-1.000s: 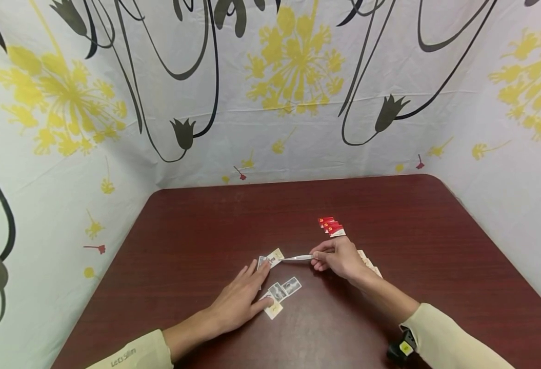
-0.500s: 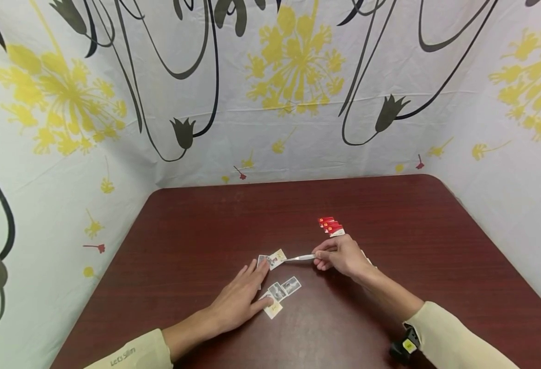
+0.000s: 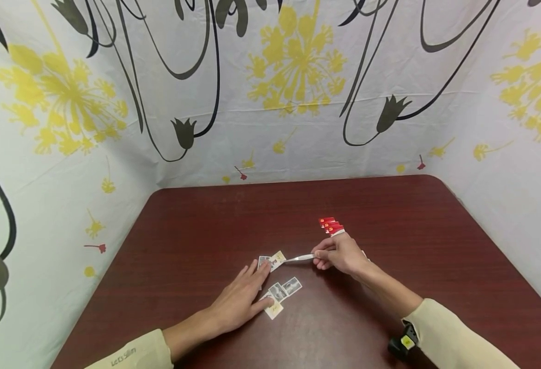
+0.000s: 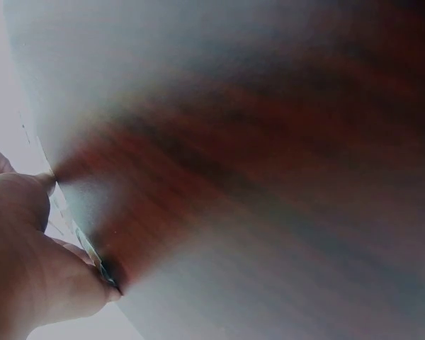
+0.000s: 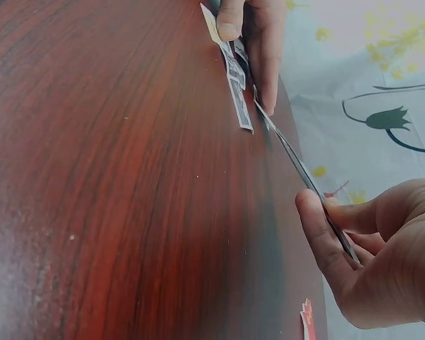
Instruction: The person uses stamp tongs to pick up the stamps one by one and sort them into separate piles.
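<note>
A pair of silver tweezers (image 3: 301,258) is pinched between the thumb and fingers of my right hand (image 3: 340,254); the right wrist view shows the tweezers (image 5: 297,161) along their length. Their tips meet the right edge of a cream stamp (image 3: 277,259), which overlaps a grey stamp. My left hand (image 3: 239,297) lies flat with fingers stretched, the fingertips on that upper group. Its thumb rests on a cream-and-yellow stamp (image 3: 274,309) in a lower row with two grey picture stamps (image 3: 292,285). In the left wrist view the stamps are mostly hidden behind the left hand (image 4: 28,241).
Several red stamps (image 3: 330,225) lie overlapped just beyond my right hand. Another paper edge (image 3: 364,254) peeks out behind the right wrist. The dark red-brown table (image 3: 215,220) ends at a patterned cloth (image 3: 270,102) at the back and sides.
My right hand with the tweezers has shifted slightly right over the second, and the cream stamp at their tips moved a little right too. My left hand has stayed in place.
</note>
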The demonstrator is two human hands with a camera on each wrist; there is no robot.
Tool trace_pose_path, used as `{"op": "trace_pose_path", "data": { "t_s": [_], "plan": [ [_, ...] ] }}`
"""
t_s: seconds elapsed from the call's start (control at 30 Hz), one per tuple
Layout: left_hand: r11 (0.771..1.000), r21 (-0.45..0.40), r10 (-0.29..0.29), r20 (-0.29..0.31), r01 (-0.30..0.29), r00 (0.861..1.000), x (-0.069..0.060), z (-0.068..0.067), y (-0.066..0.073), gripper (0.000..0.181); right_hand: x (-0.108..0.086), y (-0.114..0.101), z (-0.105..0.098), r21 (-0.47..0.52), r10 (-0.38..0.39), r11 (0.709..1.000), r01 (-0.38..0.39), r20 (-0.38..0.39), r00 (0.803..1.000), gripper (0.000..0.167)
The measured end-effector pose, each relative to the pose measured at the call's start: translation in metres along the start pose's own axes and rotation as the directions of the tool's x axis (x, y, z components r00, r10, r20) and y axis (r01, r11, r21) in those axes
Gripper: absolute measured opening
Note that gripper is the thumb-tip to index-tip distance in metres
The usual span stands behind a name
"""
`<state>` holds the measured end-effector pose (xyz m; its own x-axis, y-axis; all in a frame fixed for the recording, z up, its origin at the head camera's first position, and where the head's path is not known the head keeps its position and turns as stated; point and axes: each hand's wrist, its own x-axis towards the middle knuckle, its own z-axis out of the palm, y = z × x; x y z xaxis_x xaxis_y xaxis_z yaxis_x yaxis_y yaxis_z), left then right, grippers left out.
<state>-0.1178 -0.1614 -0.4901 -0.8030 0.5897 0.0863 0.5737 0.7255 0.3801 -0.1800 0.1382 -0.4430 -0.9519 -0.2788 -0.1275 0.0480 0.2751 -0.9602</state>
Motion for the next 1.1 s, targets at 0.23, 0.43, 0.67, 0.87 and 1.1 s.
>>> {"op": "trace_pose_path", "data": {
  "t_s": [0.23,0.43,0.67,0.87,1.1],
  "plan": [
    [1.0,0.005,-0.002,0.004,0.002,1.0,0.0,0.0,0.0,0.077,0.004,0.0,0.002,0.007,-0.008,1.0,0.008,-0.036,0.999,0.013],
    [1.0,0.006,-0.005,0.009,0.005,1.0,0.0,0.0,0.0,0.077,0.01,0.0,0.005,0.01,-0.013,1.0,0.013,-0.069,0.998,0.014],
    [1.0,0.001,-0.004,0.01,0.004,1.0,0.0,0.0,0.001,0.077,0.012,0.001,0.008,0.039,-0.005,0.999,0.009,-0.093,0.996,0.014],
    [1.0,-0.006,-0.005,0.006,0.005,1.0,0.0,0.0,0.001,0.079,0.012,0.001,0.006,0.026,-0.015,1.0,0.018,-0.1,0.995,0.014],
    [1.0,-0.004,-0.005,0.004,0.005,1.0,0.0,-0.001,0.001,0.08,0.008,-0.003,-0.005,0.004,-0.009,1.0,0.01,-0.12,0.993,0.015]
  ]
}}
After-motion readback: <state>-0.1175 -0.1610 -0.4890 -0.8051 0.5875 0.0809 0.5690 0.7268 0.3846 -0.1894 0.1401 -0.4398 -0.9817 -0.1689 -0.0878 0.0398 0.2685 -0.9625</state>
